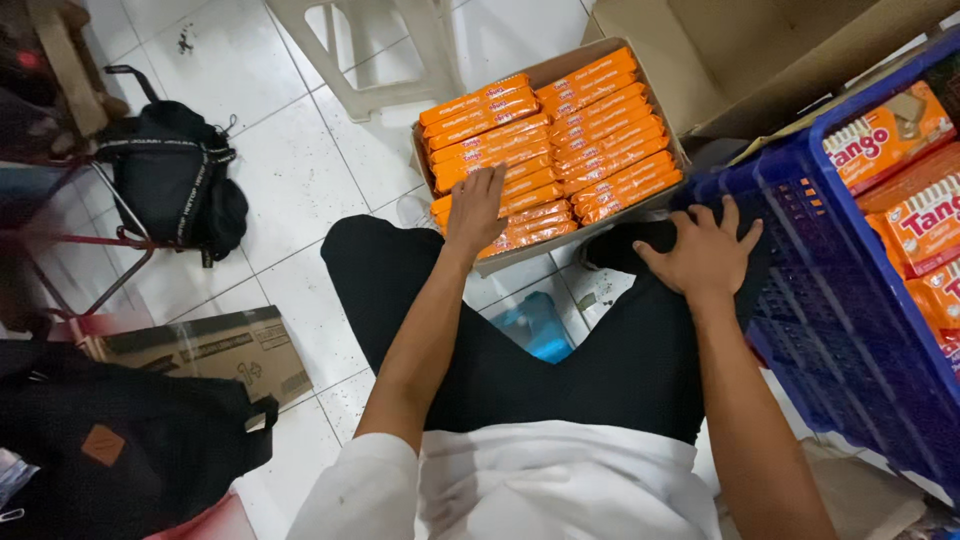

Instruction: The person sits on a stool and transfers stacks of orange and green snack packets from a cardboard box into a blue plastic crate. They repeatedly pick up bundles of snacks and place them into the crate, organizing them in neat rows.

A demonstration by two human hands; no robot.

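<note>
Black bags (175, 185) lie on the white tiled floor (300, 170) near a plastic stool (375, 50).

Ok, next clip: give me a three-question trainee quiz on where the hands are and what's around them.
1. True or false: the left hand rests on the orange snack packets in the cardboard box.
2. The right hand lies nearest which thing? A) black backpack B) blue plastic crate C) white plastic stool
3. Fill in: the packets in the box lie in ___ columns.

Key: 1 true; 2 B; 3 two.
</note>
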